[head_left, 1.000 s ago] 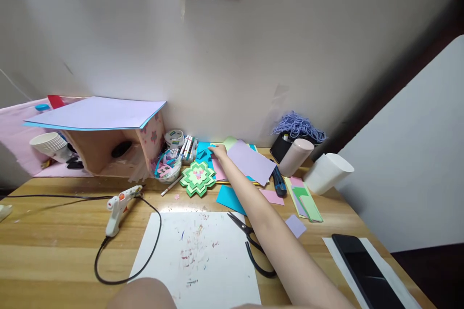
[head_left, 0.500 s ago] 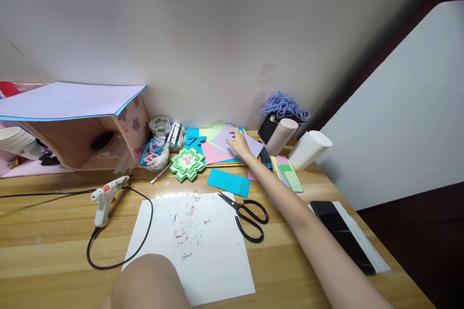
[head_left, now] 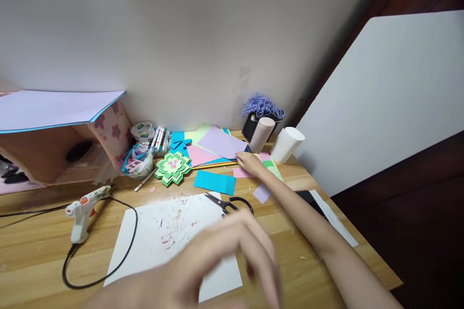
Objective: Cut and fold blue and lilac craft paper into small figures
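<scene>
My right hand [head_left: 250, 161] reaches across the wooden table [head_left: 36, 260] to the right edge of a stack of coloured papers. Its fingers lie stretched out low over a small pink piece [head_left: 239, 173], just below a lilac sheet [head_left: 221, 144]. My left hand [head_left: 232, 256] is raised close to the camera, blurred, fingers spread and holding nothing. It hovers over a stained white sheet [head_left: 163, 236] and partly hides the black scissors [head_left: 224, 203]. A blue paper rectangle [head_left: 213, 182] and a green layered paper flower [head_left: 172, 168] lie left of my right hand.
A white glue gun [head_left: 81, 210] with a looping black cord lies at left. A cardboard box [head_left: 47, 154] under lilac sheets, a bowl of scraps [head_left: 136, 164], markers [head_left: 159, 137], two tipped cups [head_left: 286, 145], purple yarn [head_left: 261, 105] and a dark phone [head_left: 308, 198] surround the papers.
My right hand has slid from the top of the paper stack rightward and nearer, to its right edge. My left hand has risen into view. The view has swung to the right.
</scene>
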### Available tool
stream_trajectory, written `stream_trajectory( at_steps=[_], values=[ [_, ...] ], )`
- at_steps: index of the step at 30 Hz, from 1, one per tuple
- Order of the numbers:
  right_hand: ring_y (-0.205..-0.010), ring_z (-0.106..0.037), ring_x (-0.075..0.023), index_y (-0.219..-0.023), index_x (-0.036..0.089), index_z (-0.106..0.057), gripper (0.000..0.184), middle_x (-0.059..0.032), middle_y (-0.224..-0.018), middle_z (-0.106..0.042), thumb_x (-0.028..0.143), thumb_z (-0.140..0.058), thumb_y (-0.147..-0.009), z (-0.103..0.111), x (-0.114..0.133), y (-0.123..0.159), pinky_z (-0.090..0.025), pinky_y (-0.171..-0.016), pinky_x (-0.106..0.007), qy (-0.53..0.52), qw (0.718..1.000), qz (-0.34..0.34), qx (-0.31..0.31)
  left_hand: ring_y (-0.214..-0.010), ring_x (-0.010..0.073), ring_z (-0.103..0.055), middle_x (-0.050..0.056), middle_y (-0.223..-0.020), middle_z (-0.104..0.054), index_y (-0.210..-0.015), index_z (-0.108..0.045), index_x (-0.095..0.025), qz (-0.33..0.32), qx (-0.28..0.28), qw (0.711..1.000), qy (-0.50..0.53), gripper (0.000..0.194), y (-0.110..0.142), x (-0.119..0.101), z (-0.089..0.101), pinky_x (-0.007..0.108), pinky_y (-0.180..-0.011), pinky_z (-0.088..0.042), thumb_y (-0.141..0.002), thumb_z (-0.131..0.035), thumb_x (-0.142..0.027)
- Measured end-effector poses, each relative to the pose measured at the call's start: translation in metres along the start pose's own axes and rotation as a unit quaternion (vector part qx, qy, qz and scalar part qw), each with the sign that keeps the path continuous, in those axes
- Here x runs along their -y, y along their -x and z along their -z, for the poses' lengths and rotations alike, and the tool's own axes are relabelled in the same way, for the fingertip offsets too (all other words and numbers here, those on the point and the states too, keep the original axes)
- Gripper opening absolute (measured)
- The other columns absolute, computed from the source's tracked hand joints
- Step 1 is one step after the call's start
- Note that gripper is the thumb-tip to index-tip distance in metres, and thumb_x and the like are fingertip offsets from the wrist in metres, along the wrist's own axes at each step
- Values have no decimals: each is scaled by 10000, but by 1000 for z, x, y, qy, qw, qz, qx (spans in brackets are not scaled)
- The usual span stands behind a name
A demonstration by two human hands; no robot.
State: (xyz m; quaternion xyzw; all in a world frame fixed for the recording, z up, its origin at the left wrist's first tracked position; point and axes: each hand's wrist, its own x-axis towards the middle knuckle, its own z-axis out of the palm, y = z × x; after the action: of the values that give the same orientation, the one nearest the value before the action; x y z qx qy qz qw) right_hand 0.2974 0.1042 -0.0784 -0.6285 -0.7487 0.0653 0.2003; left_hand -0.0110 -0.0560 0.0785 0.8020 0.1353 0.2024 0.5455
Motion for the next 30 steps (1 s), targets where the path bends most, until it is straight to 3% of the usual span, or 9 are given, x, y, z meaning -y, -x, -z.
stream_trajectory(
  at_steps=[3, 5, 8, 9, 12, 17, 19, 23, 30],
  values=[
    [-895, -626, -238, -888, 160, -670, 226, -98, -922, -692, 155, -446, -854, 8, 6, -1, -473, -769, -331, 12, 996, -27, -82, -928, 211, -558, 78, -964, -634, -889, -615, -192, 150, -107, 982, 29, 301, -44, 39, 19, 338, -866, -417, -852, -475, -456],
    [-951, -609, -243, -984, 151, -652, 269, -111, -988, -682, 167, -403, -884, 15, 14, 6, -477, -798, -353, 15, 988, -41, -150, -936, 237, -576, 112, -984, -644, -878, -623, -152, 256, -199, 941, 92, 346, -56, 80, 27, 360, -856, -432, -819, -513, -474],
    [-944, -609, -208, -1082, 182, -620, 295, -82, -1059, -673, 182, -384, -905, 22, 36, 31, -486, -821, -342, 12, 975, -11, -219, -1060, 269, -565, 172, -1188, -575, -1078, -561, -119, 288, -274, 864, 309, 475, -56, 130, 34, 387, -901, -444, -793, -547, -500],
    [-880, -626, -201, -1090, 174, -617, 280, -86, -1039, -683, 174, -419, -893, 21, 45, 43, -501, -787, -334, 10, 968, 62, -244, -1091, 275, -554, 185, -1230, -548, -1131, -533, -116, 266, -277, 845, 373, 527, -55, 138, 35, 394, -909, -450, -792, -544, -519],
    [-839, -652, -182, -1171, 162, -564, 318, -92, -1018, -697, 128, -457, -873, 10, 76, 82, -523, -728, -296, 31, 931, 289, -221, -1079, 269, -570, 160, -1235, -554, -1183, -508, -142, 213, -267, 829, 442, 537, -55, 140, 29, 392, -875, -482, -766, -610, -465],
    [-888, -658, -159, -1107, 156, -579, 267, -90, -1047, -688, 118, -441, -881, -10, 105, 118, -531, -748, -260, -6, 924, 361, -123, -973, 244, -615, 140, -1102, -637, -1122, -544, -102, 299, -369, 814, 335, 383, -58, 136, 15, 311, -788, -496, -764, -612, -223],
    [-932, -646, -142, -1093, 172, -580, 237, -71, -1070, -680, 185, -467, -884, -8, 97, 108, -523, -797, -243, -64, 939, 323, -96, -961, 245, -619, 142, -1085, -646, -1080, -556, -90, 361, -423, 786, 272, 316, -51, 144, 15, 318, -806, -486, -770, -558, -150],
    [-1019, -605, -149, -1077, 171, -579, 235, -78, -1100, -653, 217, -438, -896, 1, 58, 47, -477, -884, -275, -20, 997, 46, -52, -1017, 251, -600, 117, -1148, -625, -1118, -539, -135, 373, -423, 789, 242, 357, -29, 153, 18, 333, -860, -464, -762, -555, -141],
    [-967, -606, -241, -989, 119, -610, 225, -146, -1005, -665, 170, -545, -780, -13, 28, -47, -437, -805, -301, 47, 998, 18, 26, -977, 268, -623, 146, -1097, -644, -1153, -506, -106, 362, -404, 783, 304, 435, -6, 150, 12, 342, -844, -479, -734, -609, -153]
  ],
)
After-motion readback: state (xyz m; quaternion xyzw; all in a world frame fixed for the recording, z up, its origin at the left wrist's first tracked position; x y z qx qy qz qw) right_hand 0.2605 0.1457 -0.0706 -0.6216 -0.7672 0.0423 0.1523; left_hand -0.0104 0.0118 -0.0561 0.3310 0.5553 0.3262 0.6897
